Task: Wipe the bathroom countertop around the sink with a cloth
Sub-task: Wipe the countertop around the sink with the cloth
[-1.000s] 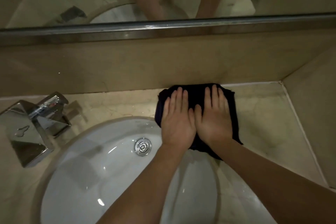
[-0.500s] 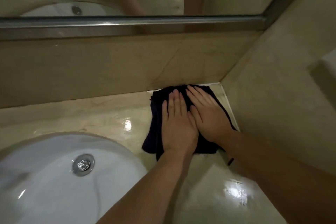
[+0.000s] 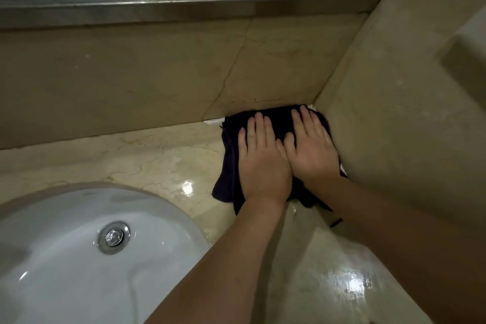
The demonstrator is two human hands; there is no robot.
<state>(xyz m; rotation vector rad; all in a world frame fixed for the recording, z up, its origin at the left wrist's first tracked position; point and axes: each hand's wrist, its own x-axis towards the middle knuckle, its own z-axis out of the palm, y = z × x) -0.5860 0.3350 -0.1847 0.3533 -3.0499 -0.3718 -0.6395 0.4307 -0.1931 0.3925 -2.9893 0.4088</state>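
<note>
Left of the hands sits the white sink point(image 3: 65, 258) with a shiny drain point(image 3: 114, 237) in it. The left hand point(image 3: 263, 160) lies flat with straight fingers, pressing down on the dark cloth point(image 3: 231, 166). Touching it, the right hand point(image 3: 311, 150) lies flat on the cloth too. Neither hand grips anything. The cloth is under both hands, on the wet desk point(image 3: 157, 158), pushed into the corner by the side wall point(image 3: 394, 113).
</note>
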